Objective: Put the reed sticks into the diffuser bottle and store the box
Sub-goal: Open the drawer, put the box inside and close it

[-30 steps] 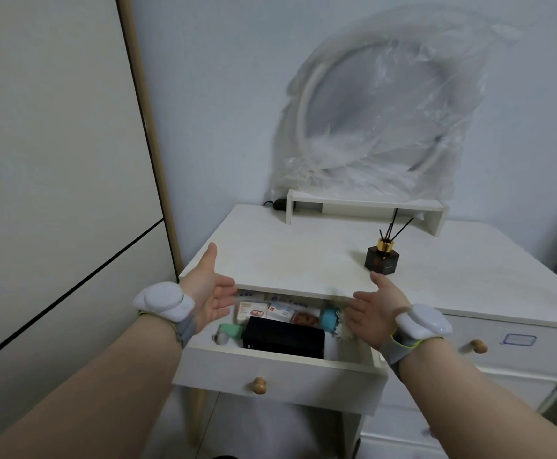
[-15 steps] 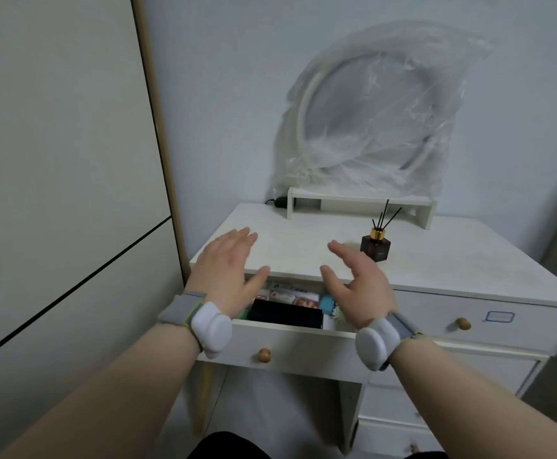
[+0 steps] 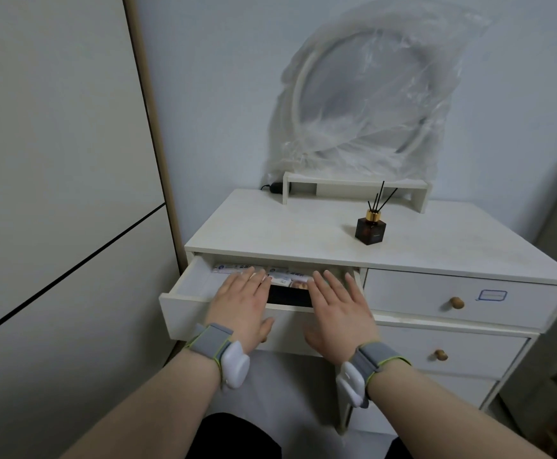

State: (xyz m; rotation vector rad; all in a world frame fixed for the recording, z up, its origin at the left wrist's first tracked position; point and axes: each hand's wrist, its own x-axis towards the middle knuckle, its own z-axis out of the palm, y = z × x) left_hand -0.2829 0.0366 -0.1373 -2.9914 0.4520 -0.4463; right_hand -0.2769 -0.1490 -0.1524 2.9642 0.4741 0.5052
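A dark square diffuser bottle (image 3: 370,230) with a gold collar stands on the white dresser top, with three black reed sticks (image 3: 380,197) fanned out of its neck. The top left drawer (image 3: 184,303) is pulled out. A black box (image 3: 289,295) lies inside it, seen between my hands. My left hand (image 3: 242,304) and my right hand (image 3: 336,308) lie flat, palms down, over the drawer's front edge, fingers spread. Neither hand holds anything.
The white dresser (image 3: 307,226) has more drawers with wooden knobs (image 3: 456,302) to the right and below. A low white shelf riser (image 3: 353,190) stands at the back, with a plastic-wrapped round mirror (image 3: 363,104) against the wall. Small packets (image 3: 283,274) fill the drawer's back. A wardrobe panel (image 3: 55,160) is on the left.
My hands turned palm down and came to rest on the drawer's front edge. The view pulled back and the drawer shows less of its inside than a second ago.
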